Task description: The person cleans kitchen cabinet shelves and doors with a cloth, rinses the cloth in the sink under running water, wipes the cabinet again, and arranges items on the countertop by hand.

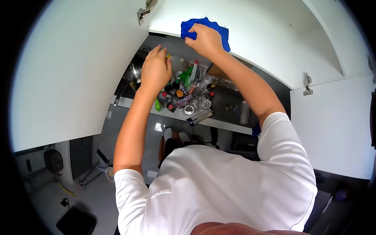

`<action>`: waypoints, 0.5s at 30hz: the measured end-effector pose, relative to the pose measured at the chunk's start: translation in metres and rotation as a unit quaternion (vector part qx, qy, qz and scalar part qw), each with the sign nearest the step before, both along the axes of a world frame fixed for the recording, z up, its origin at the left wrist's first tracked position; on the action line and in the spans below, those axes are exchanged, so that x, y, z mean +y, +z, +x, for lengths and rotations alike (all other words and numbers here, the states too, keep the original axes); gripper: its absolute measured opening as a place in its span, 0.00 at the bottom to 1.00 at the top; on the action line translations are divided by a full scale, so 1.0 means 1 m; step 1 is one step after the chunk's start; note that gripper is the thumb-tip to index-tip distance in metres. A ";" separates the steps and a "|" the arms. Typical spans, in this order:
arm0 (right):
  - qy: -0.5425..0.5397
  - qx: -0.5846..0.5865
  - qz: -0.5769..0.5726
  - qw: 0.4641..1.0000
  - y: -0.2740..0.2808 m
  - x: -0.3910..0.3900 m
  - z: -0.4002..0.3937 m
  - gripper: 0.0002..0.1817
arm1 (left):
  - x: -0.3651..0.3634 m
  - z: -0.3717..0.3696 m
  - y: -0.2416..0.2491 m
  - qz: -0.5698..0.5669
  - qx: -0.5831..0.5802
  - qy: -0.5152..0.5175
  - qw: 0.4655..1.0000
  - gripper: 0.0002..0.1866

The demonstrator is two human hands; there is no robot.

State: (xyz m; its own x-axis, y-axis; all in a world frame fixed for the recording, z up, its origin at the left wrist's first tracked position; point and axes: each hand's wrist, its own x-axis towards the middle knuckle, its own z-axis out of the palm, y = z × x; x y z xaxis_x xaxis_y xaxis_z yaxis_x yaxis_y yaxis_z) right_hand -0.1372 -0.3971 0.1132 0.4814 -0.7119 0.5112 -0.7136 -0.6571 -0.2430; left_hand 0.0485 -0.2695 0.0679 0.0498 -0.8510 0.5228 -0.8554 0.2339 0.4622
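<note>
My right hand (206,40) presses a blue cloth (213,25) against the white cabinet shelf (250,35), close to its front edge. The cloth is spread partly flat, with its creased edges showing around my fingers. My left hand (156,69) is raised over the counter, its fingers stretched out and holding nothing. It is nearest to the open left cabinet door (78,70) and a metal pan (135,68) below. Whether it touches anything is hard to tell.
Bottles, jars and glasses crowd the counter beneath, including an orange-lidded jar (179,94) and a green bag (187,78). A sink (229,103) lies to their right. An open right cabinet door (333,121) flanks me. A black scale-like object (76,221) sits on the floor.
</note>
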 end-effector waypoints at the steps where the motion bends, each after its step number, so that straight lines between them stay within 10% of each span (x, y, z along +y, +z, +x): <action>1: 0.005 0.003 0.001 1.000 0.000 -0.001 0.009 0.18 | 0.002 -0.001 -0.002 0.002 0.002 0.003 1.000 0.19; 15: -0.061 -0.052 -0.043 0.996 -0.016 0.002 0.047 0.14 | 0.014 -0.002 -0.017 0.046 0.004 -0.010 0.999 0.20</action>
State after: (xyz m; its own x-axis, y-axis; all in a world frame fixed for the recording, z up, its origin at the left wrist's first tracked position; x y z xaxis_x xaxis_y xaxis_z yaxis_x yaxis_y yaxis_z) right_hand -0.0901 -0.3952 0.0969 0.3349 -0.7128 0.6163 -0.7631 -0.5889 -0.2664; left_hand 0.0461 -0.2555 0.0511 0.0353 -0.8964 0.4419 -0.8471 0.2078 0.4891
